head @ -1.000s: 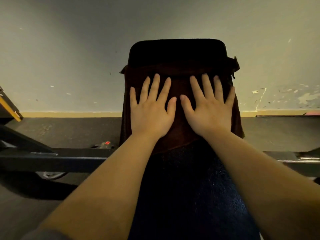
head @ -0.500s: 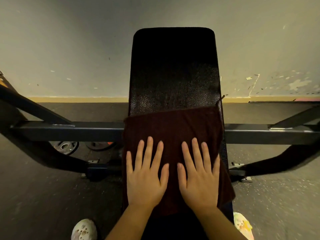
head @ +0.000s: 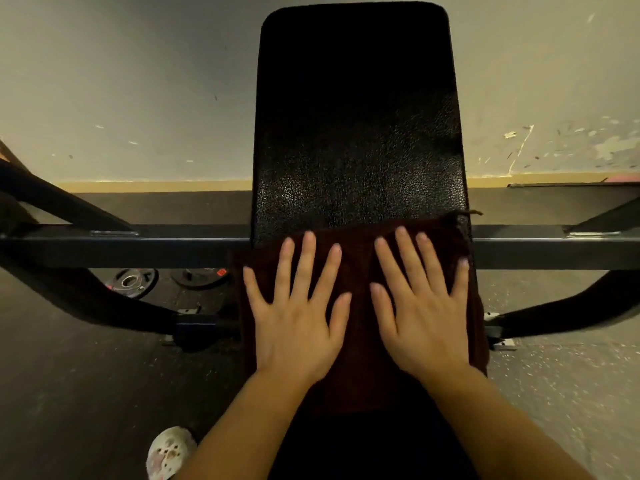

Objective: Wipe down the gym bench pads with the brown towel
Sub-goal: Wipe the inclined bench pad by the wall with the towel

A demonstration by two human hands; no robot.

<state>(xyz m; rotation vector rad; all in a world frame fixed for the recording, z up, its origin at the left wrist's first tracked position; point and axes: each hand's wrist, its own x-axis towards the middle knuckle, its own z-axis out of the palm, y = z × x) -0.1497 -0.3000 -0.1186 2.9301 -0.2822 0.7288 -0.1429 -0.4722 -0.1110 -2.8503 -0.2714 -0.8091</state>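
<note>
The black textured bench pad (head: 356,126) runs away from me toward the wall. The brown towel (head: 358,341) lies flat across its near half and drapes over both sides. My left hand (head: 294,317) presses on the towel's left part with fingers straight and spread. My right hand (head: 420,313) presses on the towel's right part the same way. The towel's far edge sits just beyond my fingertips.
A dark steel crossbar (head: 121,247) of the bench frame passes under the pad, with angled legs on both sides. Weight plates (head: 131,282) lie on the floor at left. A white shoe (head: 169,452) shows at the bottom left. The wall stands behind the bench.
Both hands slid the towel down the pad toward me, from its far end to the near half, baring the upper pad. The view tilted down.
</note>
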